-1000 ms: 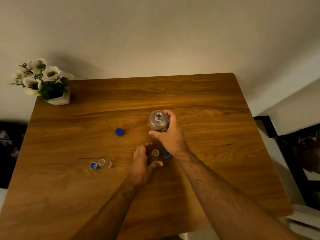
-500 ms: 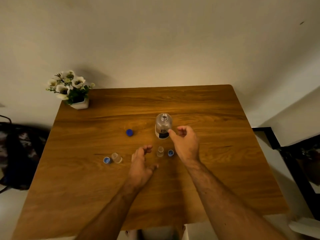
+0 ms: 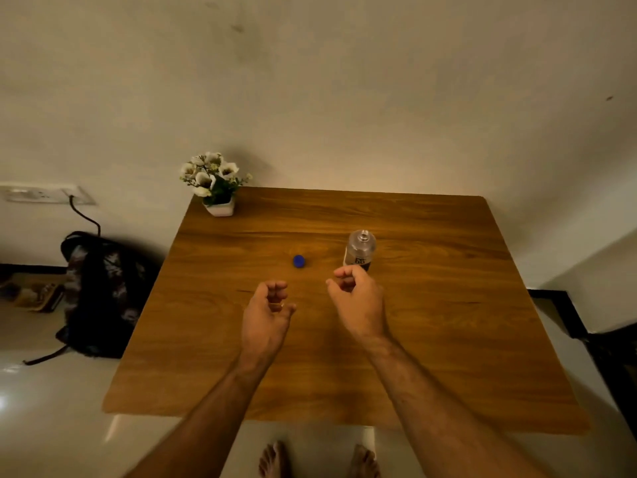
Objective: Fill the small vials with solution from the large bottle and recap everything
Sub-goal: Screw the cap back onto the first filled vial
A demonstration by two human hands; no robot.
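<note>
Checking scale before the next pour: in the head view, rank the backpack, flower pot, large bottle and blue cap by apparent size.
1. backpack
2. flower pot with its flowers
3. large bottle
4. blue cap

Camera distances differ, so real sizes are unsure.

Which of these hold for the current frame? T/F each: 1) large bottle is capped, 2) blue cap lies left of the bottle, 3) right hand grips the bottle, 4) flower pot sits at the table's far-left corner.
1) False: the large bottle stands with its neck open.
2) True: the blue cap lies on the table, left of the bottle.
3) False: the right hand hovers short of it, fingers loosely curled, like the left hand.
4) True: flower pot.
</note>
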